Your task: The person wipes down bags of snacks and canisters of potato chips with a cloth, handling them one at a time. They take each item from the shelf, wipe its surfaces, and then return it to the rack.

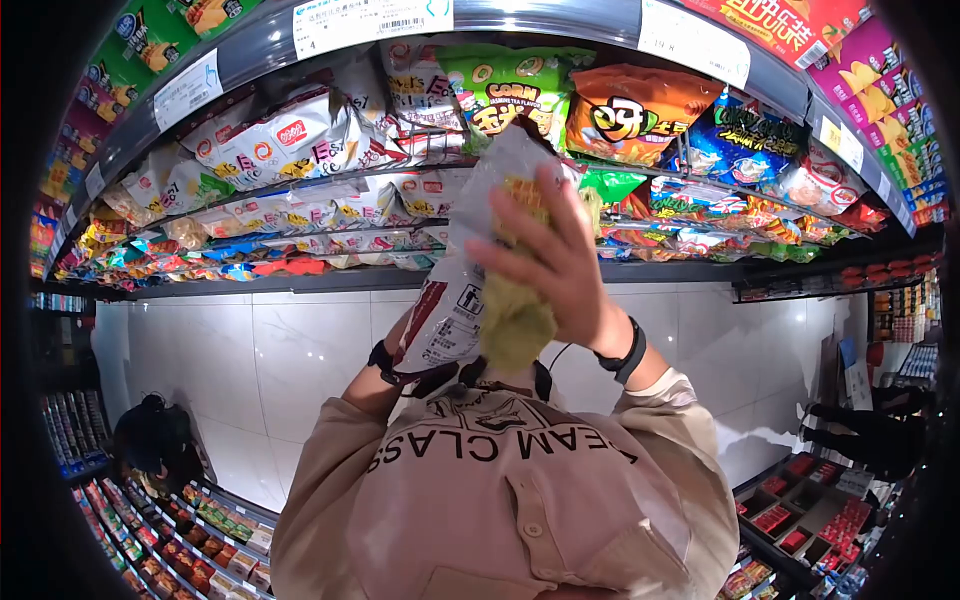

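A crinkled snack bag [445,315], silver-white with a yellow-green part and printed text on its back, is held up in front of my chest. My left hand [397,335] is mostly hidden behind the bag's lower left side, and its fingers do not show. The bag rests in that hand. Across the bag's front lies my right hand [565,270], its fingers spread and slightly blurred. Both wrists wear dark bands.
Ahead, a curved shelf holds white snack bags [290,140], a green corn snack bag [510,90], an orange bag [640,110] and a blue bag [740,140]. Price tags [695,40] line its edge. A person [155,440] is at lower left; another person's dark-clothed legs [865,430] show at right.
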Demonstrator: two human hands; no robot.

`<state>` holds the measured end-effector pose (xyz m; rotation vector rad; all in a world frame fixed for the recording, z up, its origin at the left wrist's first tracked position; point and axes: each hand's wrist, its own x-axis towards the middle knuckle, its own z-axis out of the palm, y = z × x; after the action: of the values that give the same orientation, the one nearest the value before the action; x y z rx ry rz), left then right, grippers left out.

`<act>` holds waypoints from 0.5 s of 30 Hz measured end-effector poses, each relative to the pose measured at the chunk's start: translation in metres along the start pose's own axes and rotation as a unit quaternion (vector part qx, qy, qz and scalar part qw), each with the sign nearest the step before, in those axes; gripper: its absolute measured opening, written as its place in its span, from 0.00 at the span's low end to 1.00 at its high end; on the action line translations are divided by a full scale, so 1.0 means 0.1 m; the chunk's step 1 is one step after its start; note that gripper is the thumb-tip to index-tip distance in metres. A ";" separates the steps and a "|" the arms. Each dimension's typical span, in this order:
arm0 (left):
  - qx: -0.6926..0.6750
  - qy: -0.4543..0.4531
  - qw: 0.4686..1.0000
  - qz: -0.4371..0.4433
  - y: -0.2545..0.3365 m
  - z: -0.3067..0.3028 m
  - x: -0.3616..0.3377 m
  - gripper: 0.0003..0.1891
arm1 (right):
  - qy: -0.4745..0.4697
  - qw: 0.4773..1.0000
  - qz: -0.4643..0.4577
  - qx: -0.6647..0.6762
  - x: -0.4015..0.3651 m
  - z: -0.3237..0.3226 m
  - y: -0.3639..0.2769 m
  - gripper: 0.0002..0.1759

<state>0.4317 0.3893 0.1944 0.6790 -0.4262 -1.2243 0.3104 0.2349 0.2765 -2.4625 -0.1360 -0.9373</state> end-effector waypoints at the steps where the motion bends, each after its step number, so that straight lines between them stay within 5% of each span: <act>1: 0.008 -0.025 0.999 -0.036 0.03 0.00 0.00 0.27 | -0.034 0.997 -0.040 -0.048 -0.11 0.03 -0.06 0.32; 4: 0.034 0.000 0.998 -0.060 -0.04 0.02 0.11 0.27 | -0.054 0.984 -0.122 -0.120 -0.30 0.14 0.00 0.35; 6: 0.115 0.101 0.988 0.015 -0.20 -0.02 0.21 0.26 | 0.032 0.999 0.014 0.023 -0.38 0.18 0.05 0.33; 7: 0.199 0.156 0.962 0.100 -0.28 -0.06 0.25 0.29 | 0.096 0.954 0.220 0.183 -0.29 0.23 -0.08 0.33; 10: 0.348 0.249 0.874 0.231 -0.30 -0.04 0.30 0.34 | 0.064 0.926 0.255 0.271 -0.42 0.30 0.05 0.34; 11: 0.414 0.288 0.817 0.278 -0.26 -0.02 0.30 0.37 | 0.048 0.857 0.402 0.318 -0.47 0.28 -0.05 0.36; 15: 0.539 0.284 0.725 0.320 -0.18 -0.13 0.21 0.41 | 0.078 0.802 0.321 0.497 -0.53 0.31 0.04 0.40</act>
<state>0.4336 0.3692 0.1718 1.6697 -0.7638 0.0595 0.2904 0.2508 0.2207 -1.2838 0.2151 -0.5262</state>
